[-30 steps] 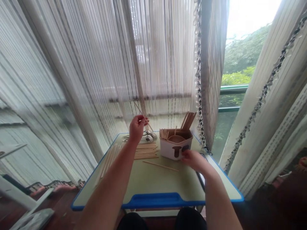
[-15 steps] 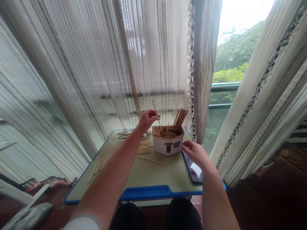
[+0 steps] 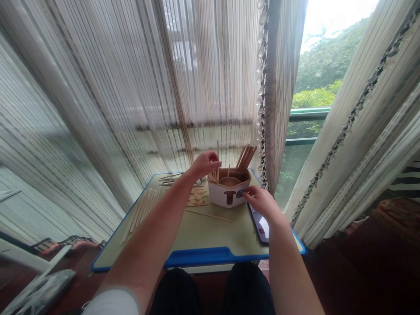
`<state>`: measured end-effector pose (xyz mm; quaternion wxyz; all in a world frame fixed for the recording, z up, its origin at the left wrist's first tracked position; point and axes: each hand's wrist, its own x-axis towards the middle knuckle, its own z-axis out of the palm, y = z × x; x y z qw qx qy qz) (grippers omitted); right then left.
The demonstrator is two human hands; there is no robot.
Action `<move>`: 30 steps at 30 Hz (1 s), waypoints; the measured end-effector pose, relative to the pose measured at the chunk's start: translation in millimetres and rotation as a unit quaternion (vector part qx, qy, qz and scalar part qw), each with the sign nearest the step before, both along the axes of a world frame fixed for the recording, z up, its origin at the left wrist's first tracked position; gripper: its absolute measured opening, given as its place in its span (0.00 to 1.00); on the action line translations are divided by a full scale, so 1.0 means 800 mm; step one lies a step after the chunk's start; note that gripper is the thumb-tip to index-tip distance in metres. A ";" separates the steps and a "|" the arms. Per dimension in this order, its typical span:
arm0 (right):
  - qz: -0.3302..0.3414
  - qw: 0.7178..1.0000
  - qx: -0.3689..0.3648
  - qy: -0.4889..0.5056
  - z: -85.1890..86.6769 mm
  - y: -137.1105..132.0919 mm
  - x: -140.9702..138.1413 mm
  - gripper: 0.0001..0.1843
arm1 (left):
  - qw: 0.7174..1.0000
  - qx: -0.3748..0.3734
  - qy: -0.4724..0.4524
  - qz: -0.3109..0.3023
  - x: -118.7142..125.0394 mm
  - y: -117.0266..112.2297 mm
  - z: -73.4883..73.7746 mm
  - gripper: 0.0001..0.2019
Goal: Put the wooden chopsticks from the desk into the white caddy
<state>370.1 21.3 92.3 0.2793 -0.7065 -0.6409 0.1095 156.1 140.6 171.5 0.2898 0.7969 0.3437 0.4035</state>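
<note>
My left hand [image 3: 208,163] pinches a thin wooden chopstick [image 3: 218,151] and holds it nearly upright. The stick's lower end is down in the left section of a white and brown storage box [image 3: 221,197], among other sticks [image 3: 214,176] standing there. My right hand [image 3: 260,202] is at the box's front right corner, fingers partly stretched and fingertips against or just in front of the box's dark oval label. Darker brown chopsticks [image 3: 246,158] lean in the box's back right section. A single stick [image 3: 208,215] lies in front of the box.
Pale chopsticks [image 3: 144,210] lie in a row on the left of the blue-edged table [image 3: 210,238]. More sticks [image 3: 197,197] and metal utensils [image 3: 169,178] lie behind my left forearm. A phone [image 3: 262,227] rests under my right hand. Curtains [image 3: 131,87] hang close behind the table.
My left hand has lowered the chopstick into the box's left section, and the stick has gone from tilted to nearly upright. My right hand has shifted left, over the box's front corner.
</note>
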 end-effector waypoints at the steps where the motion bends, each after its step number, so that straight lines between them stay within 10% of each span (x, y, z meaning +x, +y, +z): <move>1: 0.004 1.000 0.002 -0.003 0.000 -0.001 -0.002 0.14 | 1.000 0.001 0.006 0.002 0.001 -0.001 0.000 0.11; 30: 0.065 0.997 -0.028 -0.031 -0.006 -0.030 -0.054 0.15 | 0.970 0.052 0.231 0.061 0.009 -0.028 0.006 0.20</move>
